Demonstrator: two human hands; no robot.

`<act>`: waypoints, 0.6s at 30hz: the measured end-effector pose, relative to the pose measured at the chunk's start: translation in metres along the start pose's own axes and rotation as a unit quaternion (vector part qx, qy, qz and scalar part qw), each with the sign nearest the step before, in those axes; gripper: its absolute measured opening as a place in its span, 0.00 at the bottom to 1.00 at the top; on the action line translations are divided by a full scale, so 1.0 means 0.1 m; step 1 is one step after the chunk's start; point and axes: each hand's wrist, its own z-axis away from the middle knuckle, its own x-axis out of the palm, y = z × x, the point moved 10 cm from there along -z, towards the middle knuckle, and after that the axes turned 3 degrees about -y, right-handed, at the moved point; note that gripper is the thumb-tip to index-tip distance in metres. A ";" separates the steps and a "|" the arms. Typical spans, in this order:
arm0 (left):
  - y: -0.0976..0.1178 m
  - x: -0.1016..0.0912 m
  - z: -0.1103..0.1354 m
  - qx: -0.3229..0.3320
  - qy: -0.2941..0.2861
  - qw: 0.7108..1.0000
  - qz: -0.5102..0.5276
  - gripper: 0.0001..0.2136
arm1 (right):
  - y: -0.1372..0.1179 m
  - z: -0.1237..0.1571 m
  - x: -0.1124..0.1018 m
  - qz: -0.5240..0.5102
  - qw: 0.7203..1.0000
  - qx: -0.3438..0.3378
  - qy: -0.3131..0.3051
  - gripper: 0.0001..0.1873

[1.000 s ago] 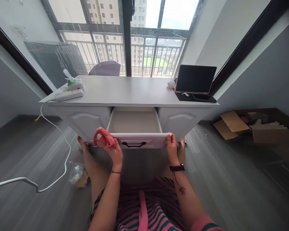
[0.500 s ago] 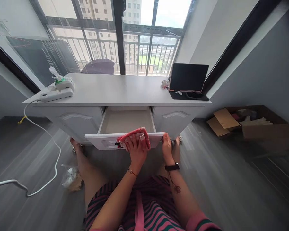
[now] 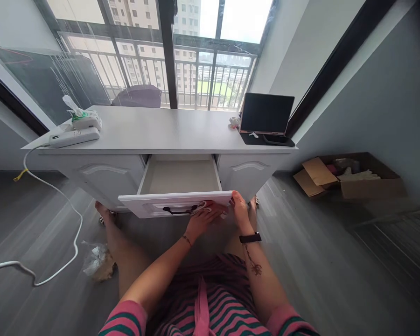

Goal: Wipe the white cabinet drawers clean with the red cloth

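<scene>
A white desk point(image 3: 168, 133) has its middle drawer point(image 3: 179, 176) pulled out, and the drawer looks empty inside. My left hand point(image 3: 206, 219) presses a red cloth point(image 3: 203, 206) flat against the right part of the drawer's front panel, beside the black handle point(image 3: 178, 210). Most of the cloth is hidden under my fingers. My right hand point(image 3: 241, 212) grips the drawer front's right end, with a black watch on that wrist.
On the desk's left stand a white power strip point(image 3: 74, 137) and a wipes pack point(image 3: 81, 120); its white cable point(image 3: 52, 224) runs over the floor. A tablet point(image 3: 266, 114) stands at the desk's right. A crumpled bag point(image 3: 97, 259) lies at floor left, an open cardboard box point(image 3: 350, 179) at right.
My left hand has carried the red cloth from the drawer front's left end along the top edge to its right part, now lower on the front face. The right hand has stayed put.
</scene>
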 end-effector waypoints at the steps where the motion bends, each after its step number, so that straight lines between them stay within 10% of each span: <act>1: -0.06 0.07 0.05 0.000 -0.011 1.000 0.004 0.28 | -0.03 0.01 0.01 -0.001 1.000 -0.001 -0.001 0.23; 8: -0.76 0.23 0.71 -0.048 -0.066 0.996 -0.020 0.31 | -0.30 0.07 0.02 0.016 1.000 -0.012 0.020 0.26; 18: -1.83 -0.56 1.95 -0.324 0.085 0.938 0.095 0.27 | -0.23 0.08 0.00 -0.015 0.999 -0.001 0.046 0.27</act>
